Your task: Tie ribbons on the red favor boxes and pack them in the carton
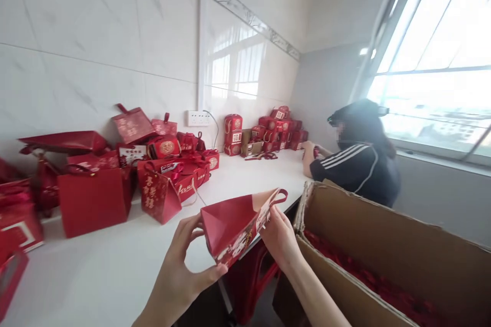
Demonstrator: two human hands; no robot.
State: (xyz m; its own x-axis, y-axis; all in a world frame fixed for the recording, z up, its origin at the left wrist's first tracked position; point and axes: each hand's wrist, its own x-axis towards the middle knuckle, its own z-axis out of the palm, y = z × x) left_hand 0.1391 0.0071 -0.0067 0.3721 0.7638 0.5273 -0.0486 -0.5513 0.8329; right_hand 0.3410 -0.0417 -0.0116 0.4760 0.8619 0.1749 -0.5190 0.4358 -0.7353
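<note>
I hold a red paper gift box [236, 225] with a small handle loop over the front edge of the white counter [115, 265]. My left hand [180, 271] grips its lower left side, thumb under the bottom and fingers on the flap. My right hand [280, 237] pinches its upper right end near the handle. The box is partly unfolded and tilted, its open red inside facing up.
Several red gift boxes and bags [126, 173] crowd the counter's left and back, with a stack [278, 130] in the far corner. A large cardboard carton [383, 245] holding red items stands at my right. Another person in a dark jacket [356, 163] works at the counter's far end by the window.
</note>
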